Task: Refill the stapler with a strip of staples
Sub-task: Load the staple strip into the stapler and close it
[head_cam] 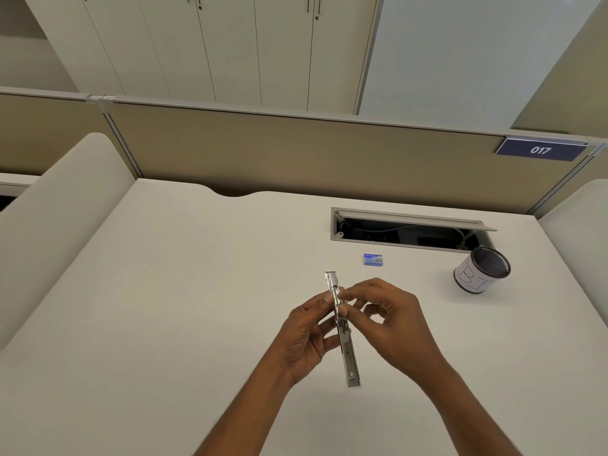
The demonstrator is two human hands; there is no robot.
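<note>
While both hands work above the white desk (164, 291), one long silver stapler (342, 327) is held up in the air between them, its narrow metal body pointing away from the person and tilted slightly. The left hand (304, 337) grips it from the left side, fingers curled around the middle of the body with the thumb pressed near the upper part. The right hand (391, 317) comes in from the right, thumb and forefinger pinched together at the stapler's upper middle, the other fingers loosely curled; whether a strip of staples sits between those fingertips I cannot tell, it is too small to make out.

On the desk beyond the hands lies one small blue staple box (373, 260), well apart from the stapler. Further right stands one black mesh pen cup (482, 269) with a white paper label wrapped round it. Behind the box, one cable hatch (408, 229) is set into the desktop, its lid raised. One blue sign (541, 149) reading 017 hangs on the beige partition (296, 153).
</note>
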